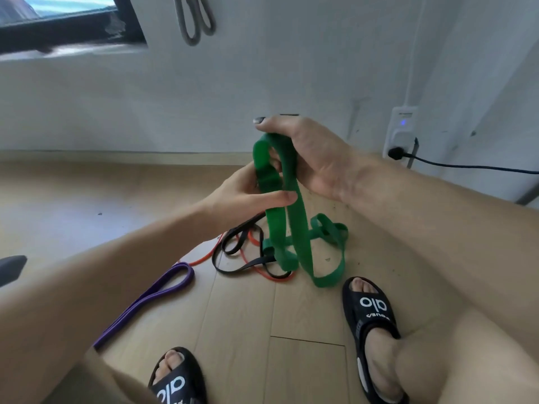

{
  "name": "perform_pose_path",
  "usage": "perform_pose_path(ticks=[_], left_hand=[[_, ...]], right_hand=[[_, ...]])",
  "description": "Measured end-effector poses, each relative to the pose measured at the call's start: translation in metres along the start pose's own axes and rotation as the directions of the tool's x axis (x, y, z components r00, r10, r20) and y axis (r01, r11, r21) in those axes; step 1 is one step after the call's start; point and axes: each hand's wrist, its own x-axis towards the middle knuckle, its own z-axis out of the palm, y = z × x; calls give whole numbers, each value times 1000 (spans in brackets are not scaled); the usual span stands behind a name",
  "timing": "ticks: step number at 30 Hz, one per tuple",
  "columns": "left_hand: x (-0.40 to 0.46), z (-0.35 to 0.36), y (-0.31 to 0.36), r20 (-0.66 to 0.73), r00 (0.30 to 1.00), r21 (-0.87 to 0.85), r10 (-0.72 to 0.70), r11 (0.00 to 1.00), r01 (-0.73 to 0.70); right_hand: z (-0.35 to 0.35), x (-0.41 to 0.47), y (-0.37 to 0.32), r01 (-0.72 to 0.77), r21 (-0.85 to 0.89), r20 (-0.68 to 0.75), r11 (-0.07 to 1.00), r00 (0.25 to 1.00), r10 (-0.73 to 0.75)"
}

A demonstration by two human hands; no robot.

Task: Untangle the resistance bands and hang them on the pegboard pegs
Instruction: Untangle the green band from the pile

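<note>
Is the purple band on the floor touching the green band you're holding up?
Apart. The head view shows the purple band lying alone on the floor, with bare floorboards and the red and black bands between it and the green band.

A home room: pale wood floor (306, 371), white wall (291, 68), window (67, 21), slippers (370, 316).

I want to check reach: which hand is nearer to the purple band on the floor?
Left. The left hand holds the green band up and to the right of the purple band; the right hand grips the green band's top, farther right.
</note>
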Motion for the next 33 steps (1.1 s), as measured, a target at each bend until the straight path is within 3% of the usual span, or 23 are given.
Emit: perform_pose_path(ticks=[10, 16, 20, 24, 30, 33], left_hand=[[10, 4, -1, -121, 992, 40, 34, 999, -29], [13, -3, -6, -197, 980, 53, -41, 997, 52], [11, -8, -5, -126, 991, 139, -39, 989, 56], [9, -15, -4, -104, 994, 68, -14, 997, 21], [14, -18, 1, -132, 989, 364, 67, 931, -15], [14, -22, 2, -134, 983, 484, 126, 874, -46]], right_hand=[[13, 20, 3, 45, 119, -127, 992, 991, -30], [10, 22, 1, -15, -44, -169, 999, 986, 8], [13, 21, -1, -4, 191, -200, 982, 979, 43], [13, 20, -6, 32, 298, -151, 954, 988, 14], [8, 24, -5, 63, 266, -176, 962, 984, -15], [-3, 27, -4, -41, 188, -143, 981, 987, 69]])
